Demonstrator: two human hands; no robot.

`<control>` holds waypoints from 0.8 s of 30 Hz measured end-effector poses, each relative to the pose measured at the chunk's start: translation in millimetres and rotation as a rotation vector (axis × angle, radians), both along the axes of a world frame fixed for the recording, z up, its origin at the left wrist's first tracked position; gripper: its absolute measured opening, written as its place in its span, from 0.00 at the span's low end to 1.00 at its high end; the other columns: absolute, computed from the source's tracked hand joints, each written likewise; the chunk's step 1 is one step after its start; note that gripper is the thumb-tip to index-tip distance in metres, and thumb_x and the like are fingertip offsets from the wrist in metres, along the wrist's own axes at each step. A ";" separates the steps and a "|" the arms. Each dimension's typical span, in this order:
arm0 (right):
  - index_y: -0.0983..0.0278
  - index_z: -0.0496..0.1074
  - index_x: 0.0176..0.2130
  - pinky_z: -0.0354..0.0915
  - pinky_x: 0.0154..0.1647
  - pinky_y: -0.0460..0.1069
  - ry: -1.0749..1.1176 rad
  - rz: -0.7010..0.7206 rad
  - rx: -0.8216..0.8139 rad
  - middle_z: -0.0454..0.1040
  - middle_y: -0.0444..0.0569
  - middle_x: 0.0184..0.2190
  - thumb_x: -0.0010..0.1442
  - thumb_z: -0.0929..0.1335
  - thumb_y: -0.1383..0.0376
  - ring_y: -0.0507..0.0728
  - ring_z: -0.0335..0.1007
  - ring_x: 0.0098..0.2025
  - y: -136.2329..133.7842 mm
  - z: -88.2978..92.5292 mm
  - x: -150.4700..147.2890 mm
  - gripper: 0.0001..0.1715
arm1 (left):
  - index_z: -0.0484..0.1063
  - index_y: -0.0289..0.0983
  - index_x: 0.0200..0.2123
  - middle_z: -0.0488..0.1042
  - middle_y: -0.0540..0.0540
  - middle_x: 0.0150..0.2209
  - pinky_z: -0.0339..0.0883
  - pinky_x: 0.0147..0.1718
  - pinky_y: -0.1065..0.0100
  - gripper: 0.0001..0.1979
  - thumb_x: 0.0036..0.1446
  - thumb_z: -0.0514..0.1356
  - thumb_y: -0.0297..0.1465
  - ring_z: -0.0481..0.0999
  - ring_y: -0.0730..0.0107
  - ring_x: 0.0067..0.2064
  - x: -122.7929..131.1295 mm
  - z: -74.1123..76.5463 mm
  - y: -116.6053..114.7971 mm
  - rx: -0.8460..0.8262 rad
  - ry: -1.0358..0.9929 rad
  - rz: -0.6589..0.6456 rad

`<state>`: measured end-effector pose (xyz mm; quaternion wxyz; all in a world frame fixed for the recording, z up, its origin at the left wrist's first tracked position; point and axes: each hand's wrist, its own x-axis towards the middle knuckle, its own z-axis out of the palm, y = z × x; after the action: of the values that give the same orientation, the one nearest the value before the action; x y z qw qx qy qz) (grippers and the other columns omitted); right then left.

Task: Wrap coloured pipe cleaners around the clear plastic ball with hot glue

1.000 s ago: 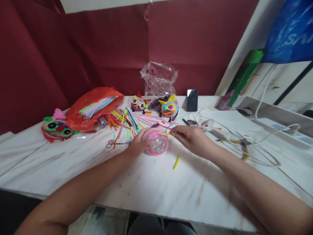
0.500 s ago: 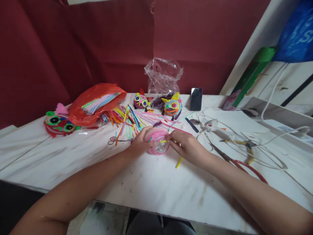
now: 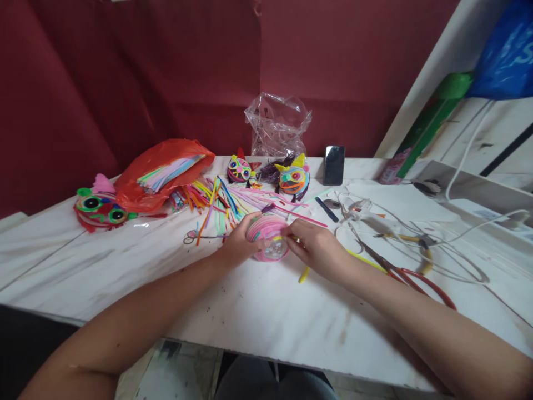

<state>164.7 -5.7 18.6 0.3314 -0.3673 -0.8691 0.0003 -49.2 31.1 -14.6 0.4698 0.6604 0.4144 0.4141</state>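
My left hand [image 3: 241,243] is wrapped around the side of a pink round craft piece [image 3: 268,228], which looks coiled from pipe cleaners and has a clear plastic end facing me. A purple tuft [image 3: 268,208] shows at its top. Fingertips and thumb of my right hand [image 3: 316,244] pinch a yellow pipe cleaner [image 3: 278,239] against the edge of the clear end. A yellow strip [image 3: 366,260] shows beyond my right wrist; whether it is the same pipe cleaner I cannot tell. Below my right hand lies a short yellow piece [image 3: 304,275].
Behind my hands are loose pipe cleaners [image 3: 220,208], a red plastic bag [image 3: 166,153] and animal-face crafts [image 3: 294,176]. Small scissors [image 3: 191,238] lie left. To the right are orange-handled scissors [image 3: 385,265], pliers [image 3: 425,250], white cables and a phone [image 3: 333,165].
The yellow strip now shows to the right of my right wrist. My right fingers remain pinched at the craft piece, and my left hand keeps its hold. The view has tilted slightly.
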 end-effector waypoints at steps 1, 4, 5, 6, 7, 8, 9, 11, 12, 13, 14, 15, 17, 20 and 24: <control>0.64 0.70 0.34 0.67 0.31 0.47 -0.005 -0.002 0.015 0.74 0.51 0.30 0.64 0.63 0.68 0.54 0.72 0.29 -0.4 -0.3 -0.3 0.08 | 0.59 0.36 0.61 0.69 0.37 0.57 0.61 0.58 0.52 0.45 0.41 0.70 0.43 0.67 0.45 0.59 -0.1 -0.8 0.0 0.008 0.001 0.002; 0.65 0.69 0.34 0.67 0.30 0.47 -0.012 -0.014 0.051 0.74 0.51 0.29 0.65 0.62 0.67 0.54 0.72 0.29 -2.2 -0.7 -1.8 0.09 | 0.59 0.37 0.62 0.69 0.38 0.56 0.61 0.58 0.52 0.46 0.41 0.70 0.44 0.68 0.45 0.58 0.0 -2.2 -0.3 0.036 0.008 -0.003; 0.65 0.69 0.34 0.67 0.30 0.47 -0.016 -0.022 0.058 0.74 0.51 0.29 0.65 0.62 0.67 0.54 0.72 0.30 -2.9 -0.8 -2.3 0.10 | 0.59 0.37 0.62 0.70 0.38 0.55 0.62 0.57 0.52 0.46 0.40 0.70 0.45 0.69 0.46 0.58 0.2 -2.0 -0.8 0.043 0.014 -0.002; 0.65 0.69 0.34 0.67 0.30 0.47 -0.020 -0.029 0.062 0.74 0.51 0.29 0.65 0.62 0.67 0.54 0.72 0.30 -3.5 -0.9 -2.8 0.10 | 0.59 0.37 0.61 0.70 0.38 0.55 0.62 0.57 0.52 0.47 0.40 0.70 0.45 0.69 0.46 0.57 0.6 -1.4 -1.3 0.045 0.020 0.003; 0.64 0.70 0.34 0.67 0.31 0.47 -0.028 -0.036 0.065 0.74 0.51 0.29 0.65 0.62 0.67 0.54 0.72 0.30 -4.0 -1.0 -3.2 0.09 | 0.60 0.37 0.61 0.70 0.38 0.55 0.62 0.57 0.52 0.47 0.39 0.71 0.46 0.69 0.46 0.57 1.2 -0.4 -2.1 0.043 0.026 0.011; 0.64 0.70 0.34 0.67 0.31 0.47 -0.034 -0.045 0.069 0.74 0.51 0.29 0.65 0.62 0.67 0.54 0.72 0.31 -4.4 -1.3 -3.6 0.09 | 0.60 0.36 0.61 0.69 0.38 0.56 0.62 0.56 0.53 0.47 0.39 0.71 0.46 0.69 0.46 0.57 2.0 1.0 -3.1 0.039 0.033 0.021; 0.64 0.70 0.34 0.67 0.31 0.47 -0.039 -0.053 0.074 0.74 0.51 0.29 0.65 0.62 0.67 0.54 0.72 0.31 -4.7 -1.6 -3.9 0.09 | 0.60 0.36 0.60 0.69 0.37 0.56 0.63 0.56 0.53 0.47 0.38 0.71 0.46 0.69 0.46 0.57 3.0 2.6 -4.2 0.035 0.039 0.034; 0.64 0.70 0.34 0.67 0.31 0.46 -0.046 -0.064 0.083 0.74 0.50 0.29 0.65 0.63 0.67 0.54 0.72 0.31 -5.1 -2.3 -4.6 0.09 | 0.60 0.36 0.60 0.68 0.38 0.57 0.63 0.55 0.54 0.47 0.38 0.71 0.45 0.69 0.47 0.57 5.6 6.0 -6.8 0.025 0.050 0.058; 0.64 0.70 0.34 0.66 0.30 0.46 -0.047 -0.069 0.090 0.74 0.50 0.29 0.65 0.63 0.67 0.54 0.72 0.31 -5.2 -2.7 -5.0 0.09 | 0.61 0.36 0.59 0.68 0.38 0.56 0.64 0.55 0.55 0.46 0.37 0.71 0.45 0.69 0.47 0.57 7.0 7.7 -8.2 0.020 0.055 0.072; 0.64 0.71 0.33 0.66 0.30 0.47 -0.045 -0.071 0.096 0.73 0.50 0.28 0.65 0.62 0.67 0.54 0.71 0.31 -5.3 -3.1 -5.4 0.09 | 0.61 0.36 0.59 0.68 0.39 0.56 0.64 0.54 0.56 0.45 0.37 0.71 0.45 0.69 0.48 0.56 8.4 9.3 -9.6 0.014 0.058 0.084; 0.64 0.70 0.33 0.66 0.30 0.47 -0.041 -0.069 0.099 0.73 0.51 0.28 0.65 0.62 0.67 0.55 0.71 0.30 -5.3 -3.4 -5.8 0.10 | 0.61 0.37 0.58 0.69 0.40 0.55 0.65 0.53 0.57 0.44 0.37 0.71 0.44 0.70 0.48 0.55 9.8 10.7 -10.8 0.005 0.058 0.097; 0.64 0.70 0.33 0.66 0.29 0.47 -0.031 -0.063 0.098 0.73 0.51 0.28 0.65 0.62 0.67 0.55 0.71 0.30 -5.4 -3.8 -6.1 0.10 | 0.62 0.37 0.57 0.69 0.40 0.54 0.66 0.52 0.57 0.43 0.37 0.71 0.43 0.70 0.49 0.55 11.0 11.9 -11.9 -0.004 0.057 0.112; 0.64 0.69 0.33 0.67 0.30 0.47 0.008 -0.042 0.078 0.73 0.52 0.29 0.64 0.62 0.67 0.55 0.71 0.30 -5.6 -4.5 -6.7 0.09 | 0.63 0.38 0.56 0.70 0.41 0.53 0.66 0.51 0.57 0.41 0.36 0.70 0.39 0.71 0.50 0.53 12.7 13.7 -13.4 -0.017 0.056 0.143; 0.63 0.68 0.36 0.69 0.31 0.48 0.083 -0.038 0.022 0.75 0.51 0.32 0.61 0.64 0.69 0.54 0.73 0.31 -5.9 -4.7 -6.8 0.04 | 0.63 0.37 0.54 0.72 0.42 0.50 0.67 0.51 0.57 0.37 0.38 0.68 0.35 0.72 0.51 0.51 12.9 14.3 -13.4 -0.011 0.030 0.163; 0.62 0.68 0.35 0.70 0.33 0.49 0.132 -0.041 -0.039 0.75 0.50 0.32 0.59 0.65 0.70 0.55 0.74 0.32 -5.3 -3.8 -6.7 0.04 | 0.63 0.37 0.54 0.73 0.42 0.48 0.67 0.50 0.58 0.36 0.39 0.68 0.35 0.73 0.53 0.50 11.9 12.9 -11.8 -0.009 0.002 0.161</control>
<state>158.1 -11.0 14.8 0.3805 -0.3905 -0.8376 0.0348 -37.4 19.4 -1.7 0.4375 0.6232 0.4684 0.4481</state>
